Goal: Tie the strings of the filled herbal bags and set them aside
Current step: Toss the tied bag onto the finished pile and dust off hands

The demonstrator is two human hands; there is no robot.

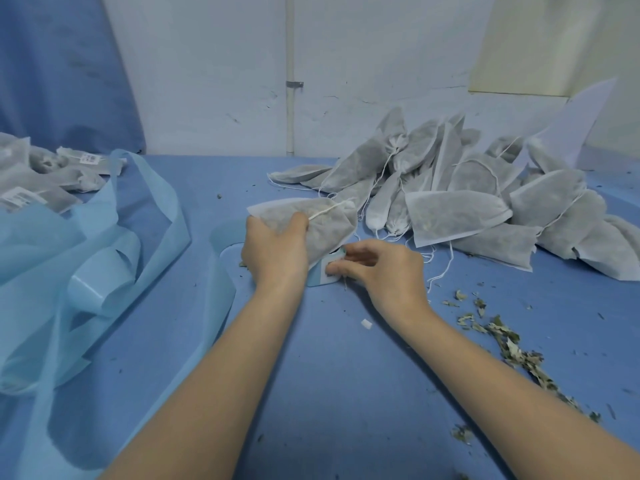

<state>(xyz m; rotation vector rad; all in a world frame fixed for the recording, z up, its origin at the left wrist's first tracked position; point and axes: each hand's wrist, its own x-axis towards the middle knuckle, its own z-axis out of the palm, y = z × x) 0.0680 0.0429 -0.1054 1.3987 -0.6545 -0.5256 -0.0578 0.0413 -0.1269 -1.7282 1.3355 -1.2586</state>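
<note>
We hold one filled herbal bag (pixel 311 226) at counter (pixel 346 393) centre, just in front of the untied pile (pixel 467 202). Left hand (pixel 275 252) grip: grasping the bag body, thumb by its white string (pixel 325 211). Right hand (pixel 384 268) grip: pinching a small white label (pixel 329 271) beneath the bag. Step judged: labelling or readying this bag before tying. The next move likely calls for freeing the right hand to take the string. Finished, labelled bags (pixel 52 171) lie far left. Loose dried leaves (pixel 502 337) lie scattered to the right.
</note>
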